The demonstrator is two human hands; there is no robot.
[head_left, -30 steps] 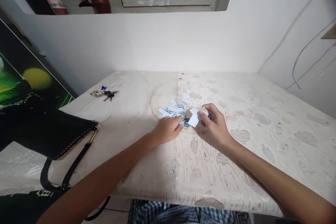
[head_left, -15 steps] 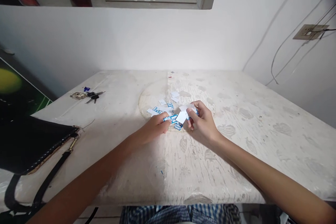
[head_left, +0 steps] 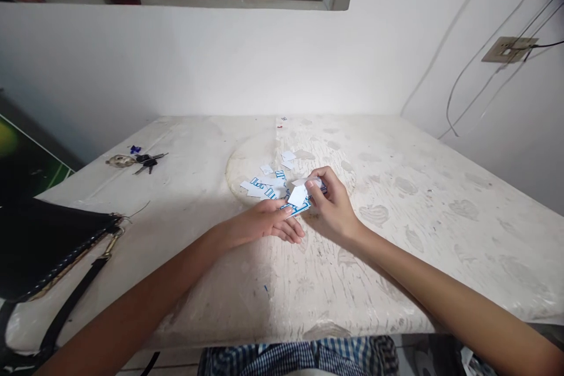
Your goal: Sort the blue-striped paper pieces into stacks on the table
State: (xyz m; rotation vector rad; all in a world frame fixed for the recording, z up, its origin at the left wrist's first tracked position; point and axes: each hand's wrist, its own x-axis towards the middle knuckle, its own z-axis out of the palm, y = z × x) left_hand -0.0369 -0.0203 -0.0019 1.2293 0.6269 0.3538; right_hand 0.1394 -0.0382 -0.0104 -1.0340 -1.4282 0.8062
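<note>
My left hand, palm partly up, pinches paper pieces with blue print under its thumb. My right hand is closed on white paper pieces, which hang over the printed ones between the two hands. How many pieces each hand has cannot be made out. Just beyond my hands a loose spread of cut paper pieces lies on the table, some with blue outlined letters. Farther back rest a few blank white pieces.
A bunch of keys and a small blue item lie on the left of the covered table. A black bag with a strap sits at the left edge. The wall has a socket with hanging cables.
My left hand has turned palm up, its fingers now stretched out beneath the printed pieces. My right hand stays closed on its white pieces. The view has shifted slightly.
</note>
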